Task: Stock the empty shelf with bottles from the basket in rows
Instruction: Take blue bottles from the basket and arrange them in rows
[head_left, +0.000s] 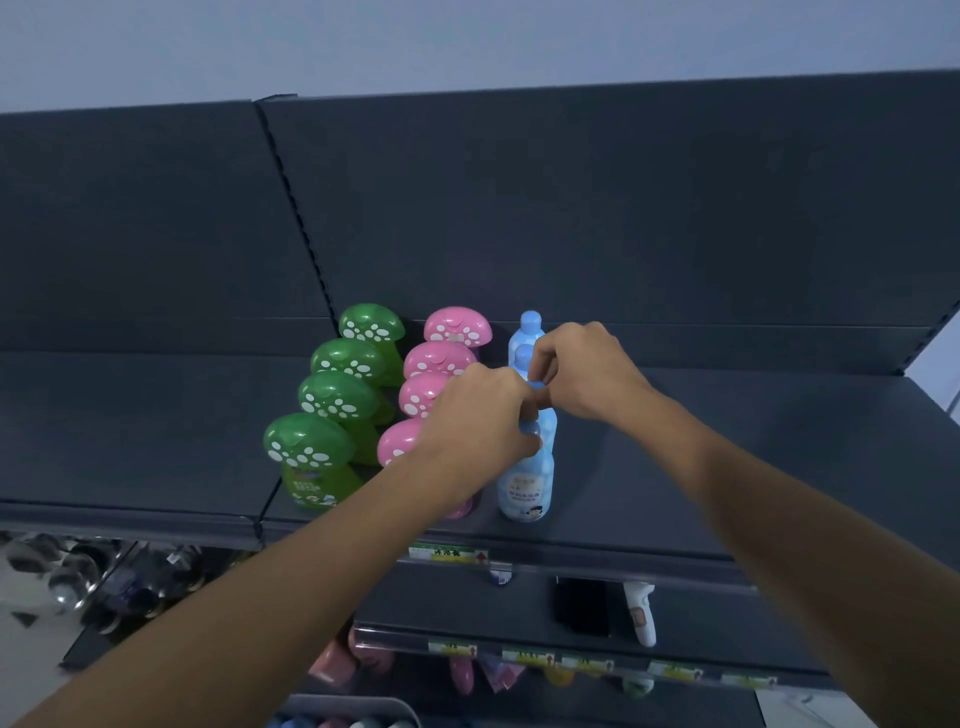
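On the dark shelf (727, 467) stand three rows running front to back: green bottles with spotted mushroom caps (311, 447), pink mushroom-cap bottles (441, 358), and light blue bottles (527, 483). My left hand (478, 421) grips the cap of the front blue bottle and partly hides the front pink bottles. My right hand (582, 369) pinches the blue cap of the bottle just behind it. Two more blue bottles (530, 325) stand further back.
The shelf right of the blue row is bare. Lower shelves with price tags (452, 555) hold a white bottle (641, 613) and pink items (363, 654). A basket rim (363, 704) with bottle caps shows at the bottom edge. A wire cart (78, 577) sits lower left.
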